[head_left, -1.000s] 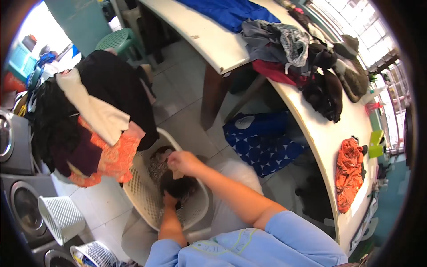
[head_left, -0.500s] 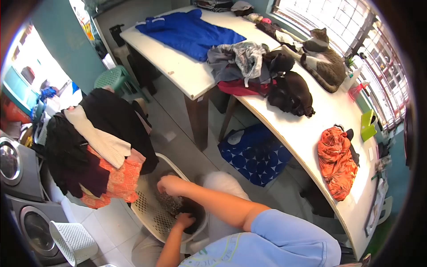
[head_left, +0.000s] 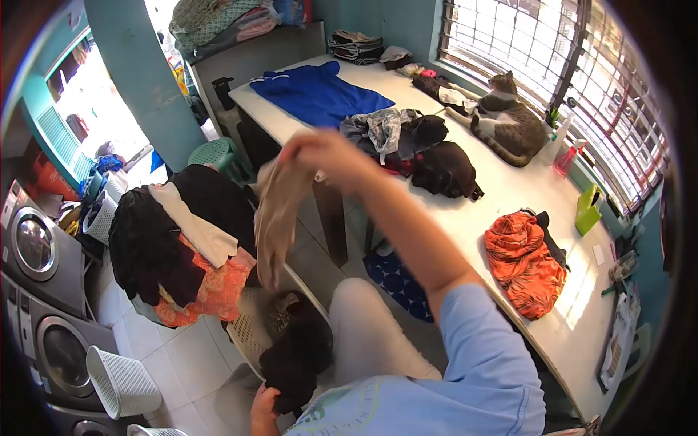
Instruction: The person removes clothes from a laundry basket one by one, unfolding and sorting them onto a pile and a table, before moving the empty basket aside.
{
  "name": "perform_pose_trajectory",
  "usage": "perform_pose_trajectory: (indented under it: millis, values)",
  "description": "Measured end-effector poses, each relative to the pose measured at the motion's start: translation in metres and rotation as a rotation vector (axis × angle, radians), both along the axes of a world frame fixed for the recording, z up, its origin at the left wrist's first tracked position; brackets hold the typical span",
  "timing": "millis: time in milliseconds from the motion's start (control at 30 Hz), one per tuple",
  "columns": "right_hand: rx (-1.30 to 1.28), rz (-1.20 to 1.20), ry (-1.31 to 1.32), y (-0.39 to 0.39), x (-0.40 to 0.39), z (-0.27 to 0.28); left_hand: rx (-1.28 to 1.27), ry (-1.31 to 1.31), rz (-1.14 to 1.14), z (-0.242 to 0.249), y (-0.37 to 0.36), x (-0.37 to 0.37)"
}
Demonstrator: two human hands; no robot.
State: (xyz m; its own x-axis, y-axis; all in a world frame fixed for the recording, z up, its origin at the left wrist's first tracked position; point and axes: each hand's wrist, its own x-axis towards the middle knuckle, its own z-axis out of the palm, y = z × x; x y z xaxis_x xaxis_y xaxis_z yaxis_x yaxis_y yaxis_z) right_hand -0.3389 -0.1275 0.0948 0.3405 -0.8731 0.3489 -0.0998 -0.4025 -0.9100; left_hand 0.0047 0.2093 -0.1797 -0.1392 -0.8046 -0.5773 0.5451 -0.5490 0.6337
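Observation:
My right hand (head_left: 325,154) is raised above the laundry basket, its fingers closed on the top of a taupe garment (head_left: 278,211). The cloth hangs down, blurred by motion, to near the rim of the white laundry basket (head_left: 243,327). Low at the bottom, my left hand (head_left: 265,407) is closed on the edge of a black garment (head_left: 291,363) that spills over the basket's near side. A dark patterned cloth (head_left: 280,316) lies inside the basket. Left of it rises a heap of clothes, with a cream garment (head_left: 193,225) and an orange patterned cloth (head_left: 222,283) on black ones.
White tables (head_left: 509,196) hold a blue garment (head_left: 320,91), piled dark clothes (head_left: 443,171), an orange garment (head_left: 523,261) and a resting cat (head_left: 505,120). A blue dotted bag (head_left: 398,283) is underneath. Washing machines (head_left: 65,349) and a white basket (head_left: 123,381) stand left.
My right hand has risen out of the basket, lifting the taupe garment. My left hand has moved down and left, and black cloth now bulges over the basket's near side. The view has shifted.

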Motion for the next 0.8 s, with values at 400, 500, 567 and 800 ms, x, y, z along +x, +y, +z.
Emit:
perform_pose_trajectory:
  millis: [400,500,567,800]
  values:
    - [0.015,-0.138,0.588,-0.029,-0.097,0.003,-0.143,-0.029,-0.033,0.081,-0.016,-0.007]
    - [0.111,0.52,0.787,0.055,-0.011,0.013,-0.421,-0.266,-0.206,0.153,-0.027,-0.015]
    - [0.071,0.691,0.964,0.112,0.035,0.037,-0.735,-0.616,-0.372,0.178,-0.041,-0.015]
    - [0.011,1.12,0.746,0.158,0.129,0.0,-1.17,-0.977,-0.438,0.275,-0.059,-0.014]
